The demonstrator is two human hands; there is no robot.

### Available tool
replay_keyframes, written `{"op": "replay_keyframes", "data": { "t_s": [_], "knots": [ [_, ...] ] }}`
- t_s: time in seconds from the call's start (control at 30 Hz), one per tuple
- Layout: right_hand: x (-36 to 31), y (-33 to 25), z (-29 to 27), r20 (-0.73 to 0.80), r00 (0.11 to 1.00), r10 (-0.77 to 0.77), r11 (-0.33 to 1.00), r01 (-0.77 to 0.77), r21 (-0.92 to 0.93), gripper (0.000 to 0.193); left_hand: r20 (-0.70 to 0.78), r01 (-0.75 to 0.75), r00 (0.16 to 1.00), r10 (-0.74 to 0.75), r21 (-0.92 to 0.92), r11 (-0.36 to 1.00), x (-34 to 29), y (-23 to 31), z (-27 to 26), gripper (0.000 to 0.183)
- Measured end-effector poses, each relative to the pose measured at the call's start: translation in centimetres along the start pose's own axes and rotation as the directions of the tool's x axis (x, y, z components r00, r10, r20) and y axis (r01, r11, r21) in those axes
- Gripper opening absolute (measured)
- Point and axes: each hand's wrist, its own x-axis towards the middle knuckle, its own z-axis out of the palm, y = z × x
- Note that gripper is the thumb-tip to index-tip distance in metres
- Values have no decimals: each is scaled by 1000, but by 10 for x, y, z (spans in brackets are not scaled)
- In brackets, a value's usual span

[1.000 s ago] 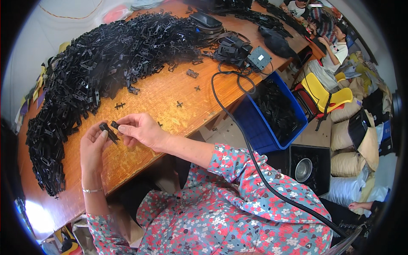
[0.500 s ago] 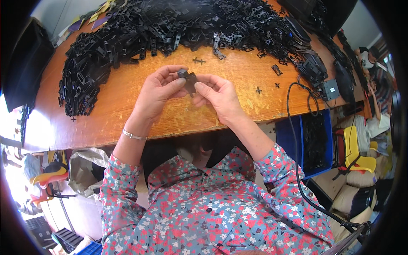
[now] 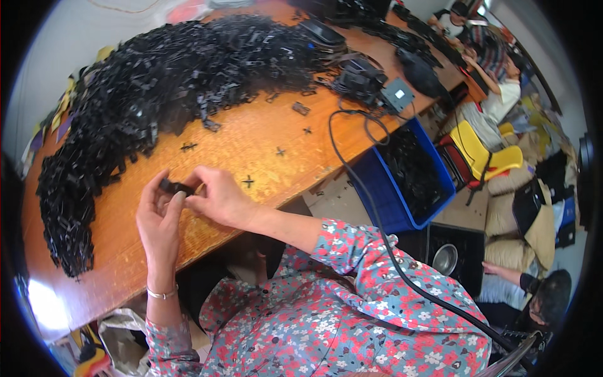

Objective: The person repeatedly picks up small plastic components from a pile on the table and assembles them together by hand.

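Note:
A small black plastic part (image 3: 178, 188) is held between my two hands above the near edge of the wooden table (image 3: 229, 147). My left hand (image 3: 158, 210) closes on it with thumb and fingers from the left. From the other side, my right hand (image 3: 221, 200) pinches it, its fingertips partly hidden behind the part. Beyond the hands spreads a large heap of black plastic pieces (image 3: 182, 72). Closer in, several small black cross-shaped pieces (image 3: 249, 181) lie loose on the wood, with a flat black piece (image 3: 300, 108) farther right.
A grey box (image 3: 397, 95) with a black cable (image 3: 336, 141) sits at the table's right end. Below it stands a blue crate (image 3: 384, 204) holding black pieces. Farther right are a yellow chair (image 3: 490, 157), a metal bowl (image 3: 445, 257), sacks and other people.
The view has swung to the right, so the table and heap now lie farther left. Both hands still hold the black part, which has been turned between the fingers.

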Motion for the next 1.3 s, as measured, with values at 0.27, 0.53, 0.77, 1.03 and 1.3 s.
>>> {"op": "replay_keyframes", "data": {
  "t_s": [0.27,0.53,0.77,1.03,1.3],
  "knots": [
    [2,2,-3,-74,997,-17,999,13,-51,38,-63,-106,992,112,104,989,-3,-6,13,40],
    [2,6,2,-71,995,-69,997,70,16,35,-47,-99,994,100,27,995,-7,-7,10,38],
    [-4,3,-5,159,981,-113,993,118,-23,27,-27,22,999,-29,-240,970,-4,4,-10,36],
    [-18,-6,11,185,950,-251,949,279,-148,21,183,251,963,-197,-354,901,-5,5,5,69],
    [-17,-17,16,219,935,-280,959,285,11,23,11,130,991,-131,-238,962,-16,20,12,62]
  ]
}}
